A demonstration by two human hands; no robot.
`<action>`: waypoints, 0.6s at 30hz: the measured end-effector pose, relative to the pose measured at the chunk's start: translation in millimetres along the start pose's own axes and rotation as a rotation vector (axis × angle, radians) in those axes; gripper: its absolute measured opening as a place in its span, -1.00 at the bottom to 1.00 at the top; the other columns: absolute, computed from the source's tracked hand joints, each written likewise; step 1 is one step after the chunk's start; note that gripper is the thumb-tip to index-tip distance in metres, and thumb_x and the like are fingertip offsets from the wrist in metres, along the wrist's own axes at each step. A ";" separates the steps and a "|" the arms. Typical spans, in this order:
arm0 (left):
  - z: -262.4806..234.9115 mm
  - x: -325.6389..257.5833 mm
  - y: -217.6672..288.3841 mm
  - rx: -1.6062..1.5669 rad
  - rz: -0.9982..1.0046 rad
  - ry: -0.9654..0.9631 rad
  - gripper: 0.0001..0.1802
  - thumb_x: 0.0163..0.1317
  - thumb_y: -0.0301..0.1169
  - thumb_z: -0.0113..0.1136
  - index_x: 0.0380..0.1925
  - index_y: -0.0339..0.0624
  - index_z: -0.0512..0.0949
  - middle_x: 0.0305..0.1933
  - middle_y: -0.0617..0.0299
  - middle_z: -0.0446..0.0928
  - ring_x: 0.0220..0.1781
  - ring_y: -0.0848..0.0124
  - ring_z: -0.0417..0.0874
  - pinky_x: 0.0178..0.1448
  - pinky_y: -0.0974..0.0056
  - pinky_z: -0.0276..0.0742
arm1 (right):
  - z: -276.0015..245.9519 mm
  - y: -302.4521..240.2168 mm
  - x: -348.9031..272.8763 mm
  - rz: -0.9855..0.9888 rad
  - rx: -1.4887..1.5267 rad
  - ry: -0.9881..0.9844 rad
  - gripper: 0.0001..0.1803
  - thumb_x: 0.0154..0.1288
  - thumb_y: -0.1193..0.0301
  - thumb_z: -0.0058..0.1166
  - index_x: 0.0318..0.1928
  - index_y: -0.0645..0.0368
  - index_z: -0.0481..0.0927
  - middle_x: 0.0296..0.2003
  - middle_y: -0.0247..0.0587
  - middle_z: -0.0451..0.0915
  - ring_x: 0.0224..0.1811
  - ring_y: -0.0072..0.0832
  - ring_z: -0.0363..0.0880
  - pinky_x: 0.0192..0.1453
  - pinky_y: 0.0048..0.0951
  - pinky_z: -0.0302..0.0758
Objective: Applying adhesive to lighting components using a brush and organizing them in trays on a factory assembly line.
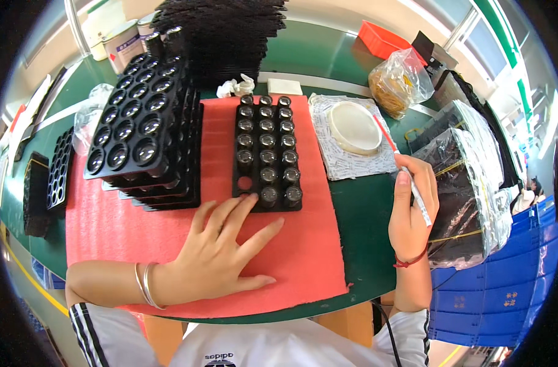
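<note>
My left hand (230,244) is spread, palm down, over the red foam mat (291,257). Its fingertips touch the near left corner of a black tray (245,207), which holds small black cylinders with glassy tops (267,141) in three columns. One hole in the left column shows the red mat through it; the corner hole is partly hidden by my fingers. Pinched in my right hand (413,208) is a thin pen-like stick (418,197), red at its far end and white along its shaft. That red end points toward a round, shallow whitish dish (355,127) on a printed white pad (328,162).
Stacked black trays of round glassy pieces (132,110) stand left of the tray. Behind rises a tall pile of black trays (221,37). To the right are a bag of yellowish bands (398,82), a red bin (383,40) and plastic-wrapped black stacks (462,202).
</note>
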State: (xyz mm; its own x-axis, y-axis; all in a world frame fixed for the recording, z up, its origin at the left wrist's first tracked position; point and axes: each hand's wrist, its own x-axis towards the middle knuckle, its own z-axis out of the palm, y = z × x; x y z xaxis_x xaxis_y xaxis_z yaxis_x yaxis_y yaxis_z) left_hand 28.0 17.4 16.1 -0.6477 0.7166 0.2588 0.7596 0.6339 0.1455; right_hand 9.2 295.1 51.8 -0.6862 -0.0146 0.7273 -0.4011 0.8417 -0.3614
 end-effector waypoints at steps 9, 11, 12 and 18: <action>15.4 7.2 -9.6 -0.056 -0.056 -0.022 -0.15 -0.13 0.21 0.13 0.17 0.02 0.31 0.13 -0.12 0.18 0.17 0.02 0.14 0.17 -0.10 0.03 | -0.7 7.0 -2.2 0.094 -0.185 0.018 -0.79 0.32 0.44 -0.19 -0.28 0.29 0.51 -0.39 -0.09 0.50 -0.34 -0.21 0.43 -0.19 -0.35 0.35; 15.9 6.4 -10.4 -0.071 -0.073 -0.026 -0.15 -0.12 0.21 0.12 0.17 0.02 0.30 0.12 -0.10 0.18 0.18 0.02 0.13 0.17 -0.11 0.02 | 1.0 7.3 -2.0 0.112 -0.207 -0.001 -0.78 0.33 0.42 -0.20 -0.28 0.29 0.50 -0.39 -0.10 0.50 -0.34 -0.22 0.43 -0.20 -0.35 0.35; 16.1 6.8 -10.9 -0.083 -0.070 -0.020 -0.14 -0.12 0.20 0.13 0.18 0.01 0.30 0.12 -0.10 0.19 0.18 0.02 0.13 0.16 -0.11 0.02 | 1.5 7.5 -2.5 0.122 -0.199 -0.007 -0.77 0.33 0.42 -0.21 -0.28 0.29 0.51 -0.40 -0.10 0.50 -0.34 -0.23 0.44 -0.20 -0.36 0.35; 15.6 9.1 -15.3 -0.149 -0.077 0.005 -0.14 -0.11 0.16 0.16 0.20 0.02 0.27 0.10 -0.09 0.20 0.15 0.02 0.15 0.12 -0.10 0.06 | 4.1 6.7 -5.9 0.189 -0.013 -0.036 -0.72 0.36 0.39 -0.24 -0.30 0.32 0.51 -0.41 -0.13 0.50 -0.37 -0.39 0.46 -0.19 -0.44 0.36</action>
State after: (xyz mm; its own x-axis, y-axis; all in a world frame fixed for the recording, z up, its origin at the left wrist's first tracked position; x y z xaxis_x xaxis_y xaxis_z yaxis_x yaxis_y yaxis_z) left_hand 9.5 18.7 1.4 -0.7045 0.6658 0.2457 0.7081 0.6368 0.3051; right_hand 8.1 298.6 42.7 -0.7698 0.1248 0.6259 -0.2558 0.8381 -0.4818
